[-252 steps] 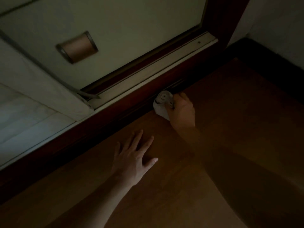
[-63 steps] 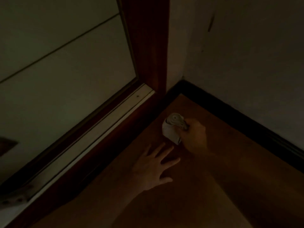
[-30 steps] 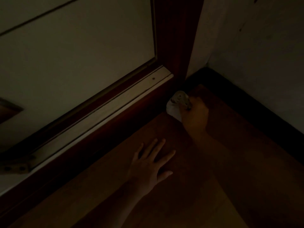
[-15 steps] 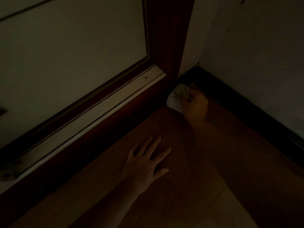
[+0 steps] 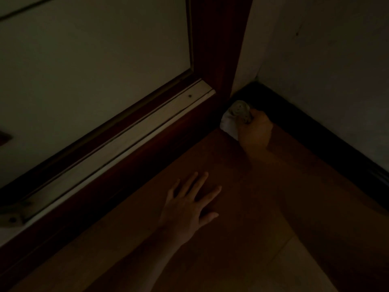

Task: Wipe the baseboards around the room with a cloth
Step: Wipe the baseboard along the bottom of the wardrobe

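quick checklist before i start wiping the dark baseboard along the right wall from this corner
1. Grip: right hand holds the bunched cloth: ok.
2. Start point: cloth sits in the corner at the foot of the door frame: ok.
3. Brace: left hand lies flat on the wooden floor, apart from the cloth: ok.
4. Path: nothing stands along the visible baseboard: ok.
5. Clean cloth face toward the board: cannot tell, too dark.
6. Dust on the baseboard: cannot tell.
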Action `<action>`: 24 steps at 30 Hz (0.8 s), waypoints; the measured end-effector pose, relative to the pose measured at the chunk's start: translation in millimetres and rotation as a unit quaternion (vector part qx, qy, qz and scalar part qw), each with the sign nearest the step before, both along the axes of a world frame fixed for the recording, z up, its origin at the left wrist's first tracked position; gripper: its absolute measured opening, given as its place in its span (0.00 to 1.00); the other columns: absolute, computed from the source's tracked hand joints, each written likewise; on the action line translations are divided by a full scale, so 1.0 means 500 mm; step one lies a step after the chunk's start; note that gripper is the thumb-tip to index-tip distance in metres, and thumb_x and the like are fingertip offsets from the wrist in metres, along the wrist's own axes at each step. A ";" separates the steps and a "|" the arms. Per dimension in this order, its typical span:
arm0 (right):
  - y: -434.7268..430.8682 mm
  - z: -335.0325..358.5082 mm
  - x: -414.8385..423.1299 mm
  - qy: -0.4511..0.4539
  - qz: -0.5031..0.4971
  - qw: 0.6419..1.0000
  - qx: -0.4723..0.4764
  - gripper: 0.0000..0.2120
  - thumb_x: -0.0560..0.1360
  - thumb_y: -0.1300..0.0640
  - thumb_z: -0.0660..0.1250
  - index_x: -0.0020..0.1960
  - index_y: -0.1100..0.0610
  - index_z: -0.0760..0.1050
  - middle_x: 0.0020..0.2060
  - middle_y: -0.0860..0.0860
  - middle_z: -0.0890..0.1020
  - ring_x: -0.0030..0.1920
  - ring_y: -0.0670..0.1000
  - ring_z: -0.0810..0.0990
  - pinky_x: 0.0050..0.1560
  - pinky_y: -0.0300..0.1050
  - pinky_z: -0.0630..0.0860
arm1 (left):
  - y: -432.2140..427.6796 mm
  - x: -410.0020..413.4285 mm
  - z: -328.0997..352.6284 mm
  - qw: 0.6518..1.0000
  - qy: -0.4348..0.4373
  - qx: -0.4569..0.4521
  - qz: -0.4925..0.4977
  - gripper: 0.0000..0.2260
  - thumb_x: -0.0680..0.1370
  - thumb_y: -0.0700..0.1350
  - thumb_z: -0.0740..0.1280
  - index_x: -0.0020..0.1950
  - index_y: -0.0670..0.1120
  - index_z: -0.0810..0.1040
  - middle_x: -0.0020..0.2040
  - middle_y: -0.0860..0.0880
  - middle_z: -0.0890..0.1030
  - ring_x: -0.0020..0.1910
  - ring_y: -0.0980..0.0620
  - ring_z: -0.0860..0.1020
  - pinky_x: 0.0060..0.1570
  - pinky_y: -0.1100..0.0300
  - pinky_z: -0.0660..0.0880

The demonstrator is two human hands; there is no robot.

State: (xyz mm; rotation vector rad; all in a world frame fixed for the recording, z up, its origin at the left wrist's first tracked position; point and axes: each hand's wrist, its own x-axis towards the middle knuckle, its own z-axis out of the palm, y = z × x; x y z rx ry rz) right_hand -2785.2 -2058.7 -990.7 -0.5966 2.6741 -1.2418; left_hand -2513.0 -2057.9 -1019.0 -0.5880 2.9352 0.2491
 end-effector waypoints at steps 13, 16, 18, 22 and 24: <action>0.025 -0.017 0.167 0.027 0.191 0.981 -0.028 0.08 0.75 0.59 0.71 0.41 0.62 0.76 0.38 0.50 0.72 0.37 0.47 0.72 0.33 0.39 0.62 | -0.014 -0.017 0.012 1.000 0.018 0.004 -0.010 0.27 0.79 0.70 0.53 0.78 0.67 0.58 0.81 0.52 0.59 0.79 0.48 0.59 0.67 0.43 0.65; 0.019 -0.016 0.127 0.033 0.144 0.989 -0.010 0.07 0.75 0.58 0.70 0.45 0.63 0.78 0.43 0.55 0.78 0.43 0.53 0.78 0.38 0.42 0.69 | -0.014 -0.016 0.005 1.000 0.025 0.011 -0.013 0.28 0.79 0.71 0.52 0.79 0.67 0.56 0.82 0.52 0.56 0.80 0.48 0.56 0.70 0.43 0.61; 0.015 -0.013 0.076 0.054 0.091 0.994 0.015 0.10 0.76 0.56 0.69 0.51 0.63 0.79 0.49 0.58 0.80 0.48 0.56 0.79 0.44 0.41 0.71 | -0.015 -0.017 0.001 0.999 0.028 0.006 -0.016 0.29 0.78 0.71 0.52 0.79 0.68 0.54 0.82 0.53 0.54 0.80 0.48 0.55 0.71 0.43 0.58; -0.006 0.000 -0.028 0.000 -0.029 0.999 0.014 0.12 0.80 0.56 0.63 0.46 0.64 0.76 0.50 0.60 0.80 0.48 0.55 0.79 0.45 0.46 0.75 | -0.020 -0.018 0.000 0.999 0.033 0.006 -0.021 0.29 0.78 0.71 0.54 0.79 0.67 0.54 0.82 0.53 0.55 0.80 0.48 0.55 0.72 0.43 0.57; -0.022 0.007 -0.061 -0.007 -0.106 0.994 0.031 0.14 0.81 0.54 0.63 0.40 0.61 0.71 0.49 0.59 0.79 0.45 0.53 0.77 0.40 0.43 0.69 | -0.023 -0.018 -0.002 0.999 0.033 0.009 -0.028 0.29 0.79 0.71 0.53 0.79 0.68 0.53 0.83 0.53 0.53 0.81 0.48 0.53 0.74 0.44 0.55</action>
